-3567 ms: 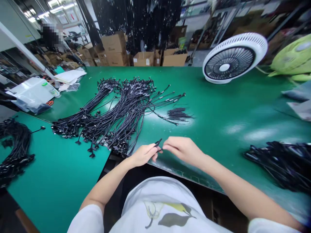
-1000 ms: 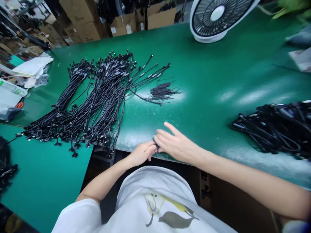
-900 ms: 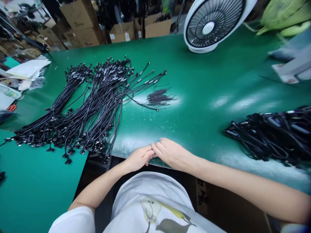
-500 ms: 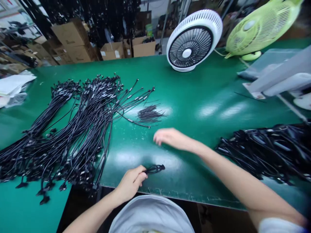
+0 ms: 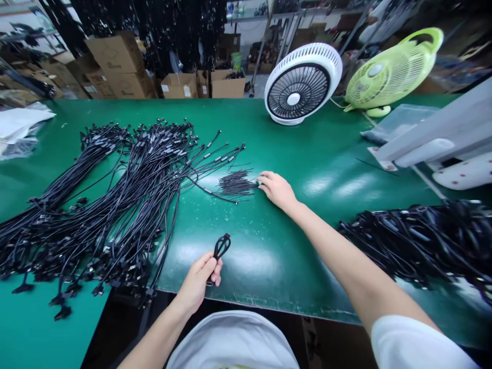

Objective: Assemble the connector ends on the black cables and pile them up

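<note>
A folded black cable [image 5: 222,247] is gripped in my left hand [image 5: 202,277] near the table's front edge, its looped end sticking up past the thumb. My right hand [image 5: 277,188] reaches out over the table, its fingertips at the right end of a small pile of thin black ties [image 5: 236,183]. Those fingers are bent and close together; whether a tie is between them is too small to make out. Left of the pile lies a large spread of loose black cables [image 5: 154,169] with grey sleeves near their far ends.
Bundled black cables [image 5: 407,241] are heaped at the right of the green table [image 5: 307,256]. A white fan [image 5: 294,99] and a green fan [image 5: 378,77] stand at the back. A grey-white stand [image 5: 430,133] is far right, and white papers [image 5: 23,123] lie far left.
My right hand has moved forward to the pile of thin ties. My left hand has turned the folded cable from pointing right to pointing upward. The view has shifted slightly.
</note>
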The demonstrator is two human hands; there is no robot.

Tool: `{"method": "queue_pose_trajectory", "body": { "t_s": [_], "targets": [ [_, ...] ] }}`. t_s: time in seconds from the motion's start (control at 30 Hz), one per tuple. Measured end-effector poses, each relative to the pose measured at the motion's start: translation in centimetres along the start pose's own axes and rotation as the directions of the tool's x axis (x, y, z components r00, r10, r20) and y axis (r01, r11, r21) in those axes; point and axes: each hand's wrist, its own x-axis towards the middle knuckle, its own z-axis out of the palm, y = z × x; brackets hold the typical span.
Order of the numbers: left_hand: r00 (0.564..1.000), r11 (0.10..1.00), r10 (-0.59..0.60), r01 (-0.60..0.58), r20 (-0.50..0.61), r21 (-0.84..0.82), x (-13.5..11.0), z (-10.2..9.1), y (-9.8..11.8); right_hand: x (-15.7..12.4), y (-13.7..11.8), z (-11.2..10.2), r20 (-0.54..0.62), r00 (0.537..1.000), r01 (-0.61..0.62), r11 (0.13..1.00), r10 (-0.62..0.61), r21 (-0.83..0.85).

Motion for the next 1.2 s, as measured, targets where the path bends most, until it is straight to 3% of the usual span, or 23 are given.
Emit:
{"method": "queue_pose_trajectory", "body": {
  "t_s": [0.17,0.33,0.4,0.47,0.6,0.67,0.73,0.8,0.87,0.93,1.0,1.07,1.2],
  "targets": [
    [0.998,0.998,-0.006,0.01,0.054,-0.067,-1.1,0.8,0.1,0.1,-1.0,0.1,-0.015,0.999,-0.04,0.998,0.041,0.044],
    [0.998,0.993,0.021,-0.014,0.056,-0.114,-2.1,0.7,0.3,-1.7,-3.6,-2.5,-0.135,0.972,-0.181,0.978,0.193,0.102],
    [0.998,0.989,0.027,-0.019,0.055,-0.143,-2.2,0.9,0.1,-3.7,-6.2,-3.4,-0.134,0.965,-0.205,0.968,0.225,0.147],
    [0.997,0.984,0.052,-0.042,0.05,-0.175,-1.9,1.3,-0.1,-6.7,-10.1,-3.9,-0.057,0.979,-0.175,0.95,0.196,0.257],
    [0.993,0.98,0.105,-0.094,0.059,-0.177,-1.2,1.5,-0.9,-13.4,-18.3,-4.6,0.155,0.988,-0.114,0.787,0.023,0.606],
    [0.989,0.989,0.135,-0.131,0.055,-0.066,-1.1,1.3,-1.4,-15.6,-20.9,-5.1,0.123,0.992,-0.064,0.806,-0.011,0.589],
    [0.977,0.962,0.208,-0.212,0.041,0.17,-1.2,1.1,-1.7,-16.4,-22.0,-5.6,0.001,0.996,0.084,0.913,-0.092,0.399],
    [0.947,0.857,0.317,-0.308,0.048,0.414,-1.5,0.8,-1.8,-16.1,-22.2,-6.1,-0.115,0.953,0.294,0.948,-0.282,0.117],
    [0.922,0.757,0.38,-0.359,0.078,0.546,-1.7,0.4,-1.8,-15.1,-21.9,-6.6,-0.143,0.846,0.504,0.857,-0.514,-0.102],
    [0.939,0.768,0.331,-0.327,0.097,0.551,-1.7,0.0,-1.8,-14.1,-21.6,-7.3,-0.091,0.719,0.668,0.721,-0.689,-0.182],
    [0.977,0.857,0.189,-0.212,0.095,0.47,-1.6,-0.5,-2.0,-13.4,-21.6,-7.9,0.004,0.632,0.767,0.625,-0.775,-0.142],
    [0.993,0.923,0.076,-0.106,0.095,0.371,-1.7,-0.8,-2.1,-13.2,-21.8,-8.4,0.094,0.609,0.793,0.606,-0.788,-0.055],
    [0.989,0.967,-0.03,-0.008,0.145,0.254,-2.1,-0.5,-1.9,-13.4,-22.5,-8.8,0.219,0.583,0.8,0.6,-0.782,0.011]
  ]
}}
